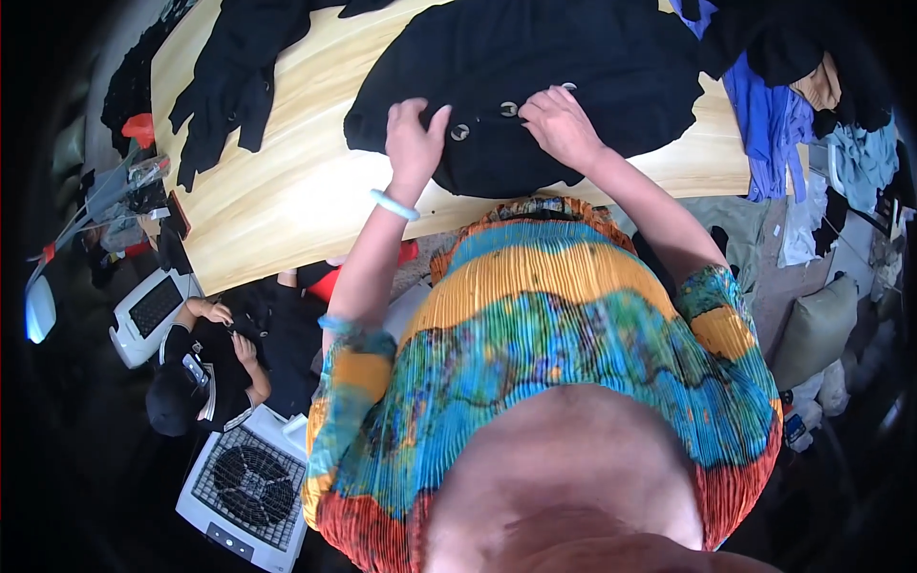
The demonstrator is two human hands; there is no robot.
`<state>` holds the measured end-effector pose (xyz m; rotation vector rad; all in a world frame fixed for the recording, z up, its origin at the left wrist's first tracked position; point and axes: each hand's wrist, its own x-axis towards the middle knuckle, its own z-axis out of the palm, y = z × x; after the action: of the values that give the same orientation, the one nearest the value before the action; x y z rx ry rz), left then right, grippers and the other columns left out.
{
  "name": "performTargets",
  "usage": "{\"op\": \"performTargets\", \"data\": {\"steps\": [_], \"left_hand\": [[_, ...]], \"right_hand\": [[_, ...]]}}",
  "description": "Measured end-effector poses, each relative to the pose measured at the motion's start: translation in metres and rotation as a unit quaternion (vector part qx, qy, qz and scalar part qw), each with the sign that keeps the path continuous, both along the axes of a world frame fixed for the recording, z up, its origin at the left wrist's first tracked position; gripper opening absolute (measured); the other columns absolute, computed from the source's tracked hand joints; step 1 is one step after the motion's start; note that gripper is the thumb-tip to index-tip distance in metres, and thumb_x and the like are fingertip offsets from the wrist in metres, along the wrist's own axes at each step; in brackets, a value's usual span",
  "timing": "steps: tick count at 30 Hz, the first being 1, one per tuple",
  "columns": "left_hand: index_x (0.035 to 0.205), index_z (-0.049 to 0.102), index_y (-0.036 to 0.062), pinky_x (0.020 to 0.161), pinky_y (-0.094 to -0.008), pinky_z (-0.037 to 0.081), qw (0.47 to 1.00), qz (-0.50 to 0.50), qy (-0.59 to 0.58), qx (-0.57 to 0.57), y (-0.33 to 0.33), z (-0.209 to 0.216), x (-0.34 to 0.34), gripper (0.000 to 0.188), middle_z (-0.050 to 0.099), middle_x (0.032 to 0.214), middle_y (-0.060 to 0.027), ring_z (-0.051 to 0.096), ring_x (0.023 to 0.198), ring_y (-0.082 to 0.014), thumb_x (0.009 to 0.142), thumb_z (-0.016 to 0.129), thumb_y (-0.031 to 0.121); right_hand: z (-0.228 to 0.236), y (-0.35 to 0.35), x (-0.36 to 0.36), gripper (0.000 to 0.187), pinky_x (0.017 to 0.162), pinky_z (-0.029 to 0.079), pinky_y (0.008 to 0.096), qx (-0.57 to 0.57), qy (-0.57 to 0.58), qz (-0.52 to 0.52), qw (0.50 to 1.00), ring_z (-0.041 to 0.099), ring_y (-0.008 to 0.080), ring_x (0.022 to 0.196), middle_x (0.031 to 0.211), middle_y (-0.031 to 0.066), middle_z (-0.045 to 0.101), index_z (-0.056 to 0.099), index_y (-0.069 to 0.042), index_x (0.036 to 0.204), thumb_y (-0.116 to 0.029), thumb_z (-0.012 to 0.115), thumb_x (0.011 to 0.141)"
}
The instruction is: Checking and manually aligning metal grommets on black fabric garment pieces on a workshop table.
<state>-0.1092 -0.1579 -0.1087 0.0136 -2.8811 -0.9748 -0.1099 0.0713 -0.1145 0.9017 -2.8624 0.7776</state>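
Note:
A black garment (611, 57) is spread over the wooden table in front of me, with several round, ring-like buttons in a slanting row. My left hand (415, 145) rests at its near left part, thumb and fingers apart, holding nothing. Just right of that thumb sits one button (460, 132). Further right, my right hand (564, 126) lies on the cloth with its fingers extended. Its fingertips are close to the middle button (509, 110), while another button (569, 87) shows partly beyond its knuckles.
More black clothing (234, 81) lies on the table (306, 181) at the far left. Purple cloth (764, 124) hangs over the right edge. At lower left, a co-worker (205, 368) handles dark cloth beside a white fan unit (250, 482). A lamp (39, 310) stands at left.

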Motion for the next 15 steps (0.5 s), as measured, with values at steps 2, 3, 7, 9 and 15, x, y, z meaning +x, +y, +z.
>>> {"op": "performTargets", "data": {"steps": [2,3,7,9,15], "left_hand": [[0.097,0.058,-0.0006,0.078,-0.0386,0.042,0.992,-0.092,0.075,-0.046,0.013,-0.002,-0.018,0.044,0.055,0.095,-0.0178,0.051,0.09,-0.0337,0.07,0.067,0.032],[0.102,0.056,-0.0005,0.079,-0.0382,0.041,0.987,-0.13,0.063,-0.07,0.02,-0.007,-0.027,0.052,0.055,0.094,-0.018,0.051,0.091,-0.0337,0.069,0.067,0.037],[0.102,0.054,0.0004,0.079,-0.0382,0.043,0.967,-0.22,-0.091,-0.092,0.04,-0.016,-0.053,0.056,0.055,0.095,-0.0179,0.053,0.089,-0.0331,0.065,0.07,0.039],[0.1,0.054,-0.0005,0.077,-0.0352,0.045,0.948,-0.261,-0.172,-0.063,0.047,-0.007,-0.059,0.055,0.059,0.094,-0.0173,0.057,0.088,-0.0294,0.062,0.072,0.034],[0.093,0.058,0.003,0.074,-0.0391,0.046,0.937,-0.324,-0.134,-0.012,0.055,-0.02,-0.05,0.035,0.061,0.083,-0.0163,0.058,0.082,-0.0324,0.066,0.068,0.023]], "right_hand": [[0.005,-0.003,0.008,0.011,0.078,0.039,0.0336,0.006,-0.023,0.003,1.0,0.051,0.0241,0.08,0.08,0.0078,0.053,0.058,-0.005,0.082,-0.008,0.06,0.071],[0.007,-0.005,0.01,0.011,0.078,0.039,0.0336,0.007,-0.022,0.005,1.0,0.051,0.0241,0.08,0.08,0.0078,0.053,0.058,-0.005,0.082,-0.008,0.06,0.071],[0.0,-0.003,0.011,0.009,0.075,0.04,0.0347,0.053,-0.011,-0.023,0.998,0.052,0.0239,0.077,0.074,0.0086,0.052,0.057,-0.005,0.08,-0.01,0.058,0.073],[-0.003,0.0,0.011,0.006,0.074,0.04,0.0355,0.06,-0.007,-0.027,0.998,0.053,0.0242,0.076,0.071,0.0087,0.051,0.056,-0.006,0.076,-0.011,0.056,0.074],[-0.008,-0.004,0.012,0.007,0.072,0.041,0.0361,0.028,-0.014,-0.045,0.998,0.054,0.0253,0.076,0.072,0.0105,0.053,0.055,-0.004,0.073,-0.007,0.049,0.075]]}}
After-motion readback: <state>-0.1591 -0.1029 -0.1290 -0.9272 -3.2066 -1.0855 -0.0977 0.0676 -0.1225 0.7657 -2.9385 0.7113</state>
